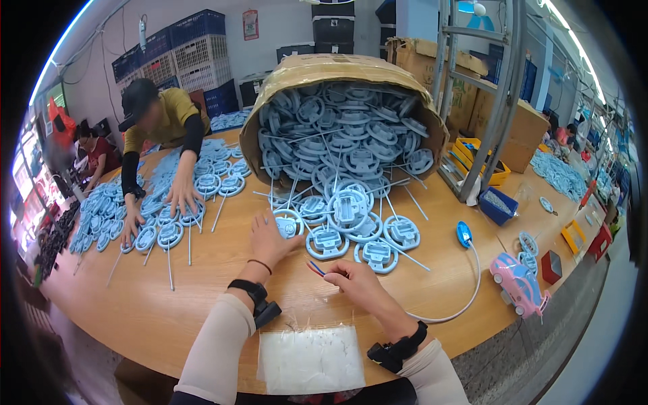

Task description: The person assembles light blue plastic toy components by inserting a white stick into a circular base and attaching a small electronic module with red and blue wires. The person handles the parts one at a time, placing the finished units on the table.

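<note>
Head view shows me the long curved wooden bench [202,270] running from left to right. At its far side a big tipped-over cardboard box [324,67] spills a heap of pale blue round plastic wheel-shaped parts with thin rods [351,135] toward me. Far left, another person in a mustard shirt [165,111] leans over a second spread of the same parts. Near me, at the bench edge between my forearms, lies a clear plastic bag [310,361]. At the right sits a pink toy car [518,285], with a white cable ending in a blue oval piece [464,233] just left of it. My left hand [270,239] reaches to the near edge of the heap, fingers spread and touching one pale blue round part [289,223]. My right hand [358,280] rests on the bench, fingers pinching short red and blue wires [314,268].
</note>
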The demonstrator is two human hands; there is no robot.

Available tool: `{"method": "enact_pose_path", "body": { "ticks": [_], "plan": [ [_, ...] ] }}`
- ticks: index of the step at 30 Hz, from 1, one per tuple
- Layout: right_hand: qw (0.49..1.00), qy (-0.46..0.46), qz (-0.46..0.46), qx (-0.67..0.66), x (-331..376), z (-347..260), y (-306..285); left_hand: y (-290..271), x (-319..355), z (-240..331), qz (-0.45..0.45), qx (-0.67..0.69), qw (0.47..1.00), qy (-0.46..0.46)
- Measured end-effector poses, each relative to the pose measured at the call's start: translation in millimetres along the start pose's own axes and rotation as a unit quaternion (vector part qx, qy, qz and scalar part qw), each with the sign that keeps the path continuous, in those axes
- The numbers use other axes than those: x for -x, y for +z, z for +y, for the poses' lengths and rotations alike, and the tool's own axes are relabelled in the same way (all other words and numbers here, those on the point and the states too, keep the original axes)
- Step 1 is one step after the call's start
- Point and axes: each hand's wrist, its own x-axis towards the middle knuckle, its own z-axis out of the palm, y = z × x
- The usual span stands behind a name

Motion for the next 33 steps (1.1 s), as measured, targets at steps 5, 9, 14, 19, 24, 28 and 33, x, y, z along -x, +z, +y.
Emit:
{"method": "enact_pose_path", "body": {
  "ticks": [5, 9, 14, 19, 24, 28, 33],
  "plan": [
    [0.999, -0.037, 0.009, 0.023, 1.7, -8.6, 3.8, 9.4, 5.6, -0.6, 0.009, -0.075, 0.995, 0.07],
    [0.998, -0.06, 0.002, 0.001, 0.9, -14.6, 1.0, -5.0, -0.7, -19.3, -0.035, 0.011, 0.999, 0.008],
    [0.991, -0.11, -0.006, -0.078, 6.3, -13.2, 2.1, -54.6, 49.2, -21.5, 0.029, 0.411, 0.908, -0.074],
    [0.976, -0.138, -0.071, -0.154, 6.2, -18.9, 7.4, -73.1, 111.0, 7.1, -0.057, 0.695, 0.706, -0.127],
    [0.98, -0.119, -0.085, -0.137, 7.4, -17.2, 2.4, -70.9, 125.3, 24.6, -0.142, 0.796, 0.576, -0.119],
    [0.982, -0.122, -0.095, -0.113, 4.6, -12.3, 1.8, -73.3, 124.1, 23.3, -0.18, 0.808, 0.539, -0.154],
    [0.987, -0.131, -0.069, -0.066, 7.5, -17.5, 1.4, -84.3, 122.8, 28.3, -0.212, 0.809, 0.523, -0.166]
  ]
}}
